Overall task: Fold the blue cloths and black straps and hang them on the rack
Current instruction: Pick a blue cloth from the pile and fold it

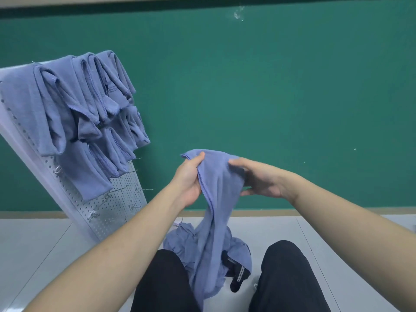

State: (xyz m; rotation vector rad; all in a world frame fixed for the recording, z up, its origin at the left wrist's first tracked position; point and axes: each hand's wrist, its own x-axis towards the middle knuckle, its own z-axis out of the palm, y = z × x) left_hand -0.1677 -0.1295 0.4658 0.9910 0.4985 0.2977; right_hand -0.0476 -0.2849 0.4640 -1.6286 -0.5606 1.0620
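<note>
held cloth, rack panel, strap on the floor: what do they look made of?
Blue cloth: soft matte woven fabric, likely microfibre; drapes limply, stitched hem.
Rack panel: looks like white painted sheet metal; rigid, evenly perforated, wire hooks.
Black strap: probably synthetic webbing with a pale band.

Open air to the right, crowded rack to the left

Folded blue cloths [74, 113] cover the upper pegboard rack [119, 199], leaving bare hooks [93, 214] reachable lower down; a cloth pile [180, 242] and black strap [238, 274] fill the floor between the knees [283, 266], while the green wall [270, 86] side stands open
</note>
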